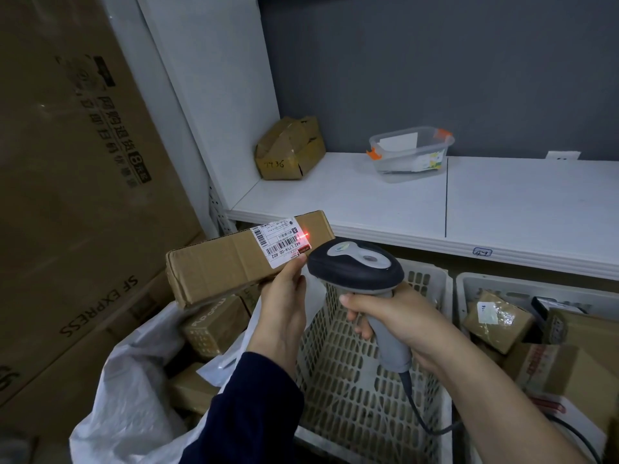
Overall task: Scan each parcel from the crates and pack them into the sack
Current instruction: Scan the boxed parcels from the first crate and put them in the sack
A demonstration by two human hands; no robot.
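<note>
The left grip pinches the long parcel near its right end, thumb on the shipping label. The right grip wraps the barcode scanner, whose head sits at 4 o'clock of the label. The parcel's long axis runs 8 to 2 o'clock. The white sack gapes at 7 o'clock below it, nearer the left grip. The label reads "642 L714-00 402"; the carton at 9 o'clock reads "SF EXPRESS".

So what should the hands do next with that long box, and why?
Probably tip the scanner in the right hand a little left: its red light sits at the edge of the label, not across the barcode. The left hand holds the parcel above the sack, ready afterwards.
</note>
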